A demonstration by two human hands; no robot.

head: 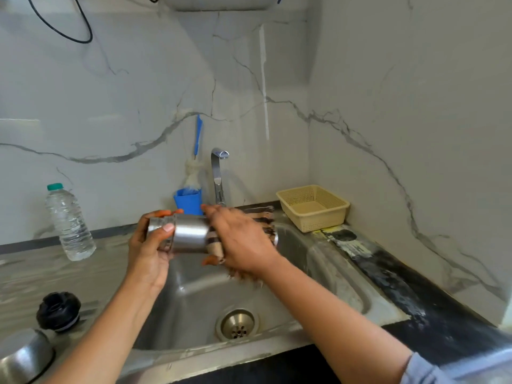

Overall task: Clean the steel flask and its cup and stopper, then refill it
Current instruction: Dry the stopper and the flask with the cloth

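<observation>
Over the sink [318, 261], the left hand [149, 245] grips the steel flask [188, 236] sideways by its neck while the right hand [243, 242] presses a striped cloth [267, 217] around its body. Judged: wiping step; stopper [58, 310] on the counter [41, 273] comes next.

The steel flask [191, 233] lies on its side in the air above the sink basin, its narrow neck end pointing left and its brushed body running right, where a striped brown cloth wraps it and hides the far end (that part is blurred). The black stopper [59, 310] stands upright on the wet counter at lower left, well apart from the flask. Just below it, at the frame's corner, a rounded steel piece [23, 356] rests on the counter, probably the flask's cup turned mouth down
</observation>
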